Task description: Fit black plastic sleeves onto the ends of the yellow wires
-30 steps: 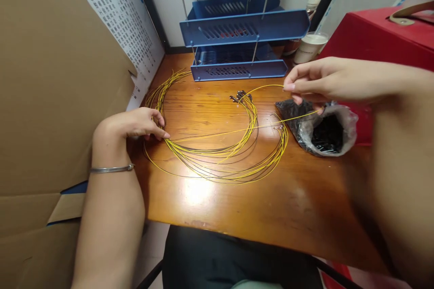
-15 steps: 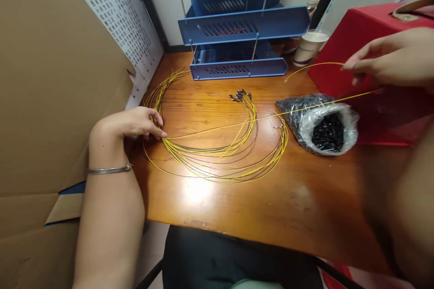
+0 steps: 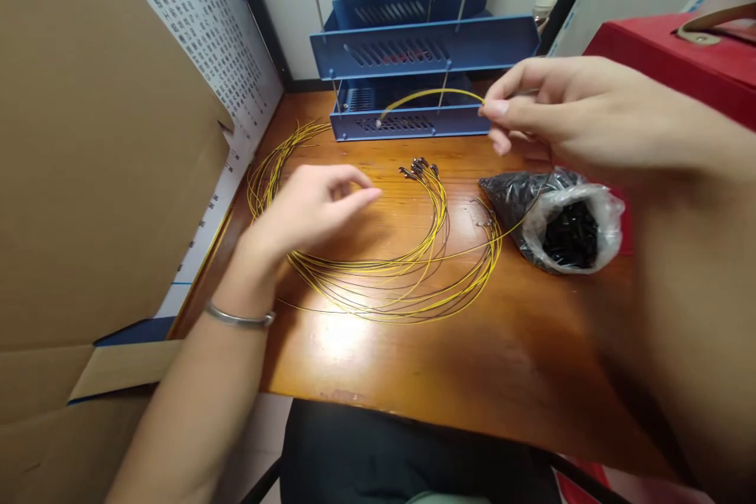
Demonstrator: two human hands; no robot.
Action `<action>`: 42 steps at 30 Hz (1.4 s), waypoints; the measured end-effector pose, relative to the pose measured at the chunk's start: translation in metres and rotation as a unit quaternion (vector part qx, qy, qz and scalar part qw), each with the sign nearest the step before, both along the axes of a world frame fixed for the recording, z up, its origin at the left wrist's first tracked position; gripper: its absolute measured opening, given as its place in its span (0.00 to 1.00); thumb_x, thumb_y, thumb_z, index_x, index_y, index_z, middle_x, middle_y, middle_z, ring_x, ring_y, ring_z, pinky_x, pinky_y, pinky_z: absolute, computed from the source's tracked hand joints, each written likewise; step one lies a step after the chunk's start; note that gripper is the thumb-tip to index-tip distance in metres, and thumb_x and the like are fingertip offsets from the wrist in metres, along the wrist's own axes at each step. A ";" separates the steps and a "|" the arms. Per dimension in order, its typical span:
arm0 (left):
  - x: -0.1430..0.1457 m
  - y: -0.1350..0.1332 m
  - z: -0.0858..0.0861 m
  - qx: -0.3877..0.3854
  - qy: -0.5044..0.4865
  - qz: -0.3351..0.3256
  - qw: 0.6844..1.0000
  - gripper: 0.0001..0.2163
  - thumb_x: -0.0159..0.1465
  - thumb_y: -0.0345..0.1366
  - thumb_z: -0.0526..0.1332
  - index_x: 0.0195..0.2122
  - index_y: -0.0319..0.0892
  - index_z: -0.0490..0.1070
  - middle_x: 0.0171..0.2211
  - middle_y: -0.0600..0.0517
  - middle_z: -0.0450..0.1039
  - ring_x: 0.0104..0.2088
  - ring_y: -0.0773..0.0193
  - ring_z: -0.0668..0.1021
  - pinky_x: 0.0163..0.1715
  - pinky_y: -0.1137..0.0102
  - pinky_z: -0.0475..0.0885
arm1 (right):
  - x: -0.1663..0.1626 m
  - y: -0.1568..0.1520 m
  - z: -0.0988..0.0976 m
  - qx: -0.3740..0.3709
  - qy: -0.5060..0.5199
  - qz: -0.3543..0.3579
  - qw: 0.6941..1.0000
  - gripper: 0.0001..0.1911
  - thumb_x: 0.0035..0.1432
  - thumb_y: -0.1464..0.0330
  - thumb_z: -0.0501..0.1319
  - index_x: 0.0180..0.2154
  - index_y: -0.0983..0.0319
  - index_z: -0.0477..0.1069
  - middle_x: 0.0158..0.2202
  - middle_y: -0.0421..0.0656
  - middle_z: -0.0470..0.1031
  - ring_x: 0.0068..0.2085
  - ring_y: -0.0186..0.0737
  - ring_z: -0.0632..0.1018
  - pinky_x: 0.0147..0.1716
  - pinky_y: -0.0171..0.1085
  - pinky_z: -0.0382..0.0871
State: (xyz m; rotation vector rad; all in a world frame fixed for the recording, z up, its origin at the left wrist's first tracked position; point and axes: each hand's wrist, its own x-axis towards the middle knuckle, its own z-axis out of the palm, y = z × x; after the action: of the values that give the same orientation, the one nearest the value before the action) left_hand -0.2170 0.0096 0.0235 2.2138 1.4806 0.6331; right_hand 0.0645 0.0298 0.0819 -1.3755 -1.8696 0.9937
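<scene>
My right hand pinches a yellow wire between thumb and fingers, close to one end. That end arcs out to the left in front of the blue rack and has a small pale tip. My left hand hovers over the coiled bundle of yellow and dark wires, its thumb and fingers apart with nothing between them. Black connectors cap one group of wire ends at the middle of the desk. Right of the bundle lies a clear plastic bag of small black parts, its mouth facing me.
A tiered blue desk rack stands at the back. Behind the right arm is a red box with a handle. Large cardboard and a printed sheet border the left side. The wooden desk's front edge is near my lap.
My left hand has let go of the bundle and risen to the right. My right hand has moved left with the wire, bringing its end in front of the rack.
</scene>
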 end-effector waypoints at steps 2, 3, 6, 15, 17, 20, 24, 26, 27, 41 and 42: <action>0.028 -0.007 -0.009 0.042 -0.015 -0.105 0.993 0.16 0.68 0.48 0.60 0.45 0.41 0.79 0.39 0.50 0.81 0.32 0.66 0.75 0.34 0.72 0.67 | -0.011 -0.003 -0.002 0.013 0.072 0.046 0.996 0.06 0.68 0.65 0.60 0.38 0.59 0.67 0.27 0.38 0.72 0.20 0.27 0.65 0.19 0.32 0.58; 0.038 -0.010 -0.014 0.040 -0.010 -0.142 0.989 0.16 0.69 0.46 0.59 0.47 0.41 0.78 0.42 0.49 0.81 0.33 0.66 0.76 0.36 0.71 0.67 | -0.017 -0.005 -0.004 0.009 0.086 0.068 0.994 0.06 0.67 0.64 0.61 0.38 0.59 0.67 0.27 0.39 0.73 0.20 0.28 0.67 0.18 0.32 0.59; 0.055 -0.017 -0.023 0.029 0.022 -0.173 0.984 0.14 0.70 0.45 0.58 0.46 0.43 0.78 0.42 0.50 0.81 0.36 0.64 0.79 0.38 0.70 0.69 | -0.035 -0.008 -0.010 0.029 0.037 0.074 0.996 0.07 0.66 0.65 0.62 0.37 0.60 0.67 0.25 0.39 0.75 0.19 0.30 0.68 0.18 0.32 0.59; 0.053 -0.009 -0.033 0.057 -0.143 -0.013 0.988 0.16 0.67 0.44 0.62 0.52 0.43 0.64 0.47 0.48 0.81 0.25 0.69 0.78 0.31 0.69 0.72 | -0.047 0.002 -0.035 0.115 -0.126 0.017 0.985 0.05 0.60 0.69 0.63 0.32 0.61 0.75 0.25 0.41 0.76 0.29 0.38 0.75 0.34 0.39 0.68; 0.052 -0.008 -0.034 0.055 -0.144 -0.013 0.988 0.20 0.67 0.43 0.62 0.58 0.45 0.62 0.52 0.47 0.79 0.24 0.69 0.78 0.33 0.68 0.75 | -0.046 0.004 -0.038 0.100 -0.122 0.029 0.987 0.05 0.61 0.68 0.63 0.33 0.61 0.76 0.24 0.40 0.75 0.28 0.37 0.74 0.33 0.38 0.67; 0.051 -0.007 -0.034 0.063 -0.070 0.004 0.996 0.20 0.68 0.43 0.61 0.59 0.44 0.66 0.57 0.47 0.77 0.30 0.64 0.82 0.42 0.65 0.77 | -0.046 0.006 -0.039 0.064 -0.121 0.030 0.990 0.07 0.61 0.64 0.64 0.38 0.61 0.77 0.25 0.40 0.74 0.27 0.36 0.73 0.29 0.38 0.65; 0.046 -0.003 -0.034 0.081 0.061 0.119 0.988 0.22 0.69 0.48 0.58 0.60 0.42 0.70 0.55 0.45 0.78 0.44 0.53 0.84 0.53 0.57 0.74 | -0.035 0.011 -0.035 -0.015 -0.137 0.040 0.990 0.17 0.57 0.60 0.69 0.45 0.61 0.75 0.25 0.40 0.76 0.25 0.36 0.73 0.27 0.38 0.65; 0.041 0.000 -0.033 0.076 0.119 0.168 0.976 0.24 0.69 0.51 0.56 0.60 0.42 0.71 0.52 0.43 0.80 0.49 0.48 0.82 0.54 0.54 0.73 | -0.022 0.014 -0.032 -0.074 -0.141 0.068 0.985 0.16 0.55 0.57 0.69 0.41 0.61 0.75 0.25 0.42 0.76 0.24 0.37 0.74 0.26 0.39 0.68; 0.039 0.001 -0.033 0.071 0.141 0.182 0.970 0.25 0.69 0.52 0.55 0.60 0.42 0.71 0.50 0.43 0.81 0.50 0.46 0.82 0.54 0.53 0.73 | -0.015 0.015 -0.031 -0.105 -0.137 0.092 0.981 0.16 0.54 0.55 0.69 0.37 0.60 0.76 0.25 0.43 0.76 0.25 0.39 0.76 0.27 0.39 0.70; 0.051 -0.007 -0.038 0.015 0.053 -0.149 0.987 0.21 0.69 0.50 0.56 0.27 0.40 0.73 0.23 0.53 0.73 0.23 0.69 0.70 0.29 0.72 0.60 | -0.004 0.022 -0.033 -0.170 -0.134 0.186 0.958 0.11 0.53 0.57 0.69 0.28 0.58 0.75 0.32 0.43 0.82 0.34 0.42 0.81 0.34 0.40 0.76; 0.053 -0.009 -0.039 0.006 0.067 -0.173 0.983 0.23 0.70 0.51 0.56 0.24 0.40 0.71 0.22 0.53 0.71 0.22 0.69 0.68 0.28 0.71 0.58 | -0.005 0.023 -0.034 -0.163 -0.123 0.183 0.962 0.12 0.53 0.57 0.69 0.28 0.58 0.74 0.32 0.43 0.81 0.33 0.41 0.80 0.34 0.39 0.75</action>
State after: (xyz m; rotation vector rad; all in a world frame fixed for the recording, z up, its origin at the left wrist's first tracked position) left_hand -0.1641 0.0011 -0.0151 2.4831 1.1080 0.3863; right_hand 0.0595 0.0524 0.0477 -1.4168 -2.2803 1.4204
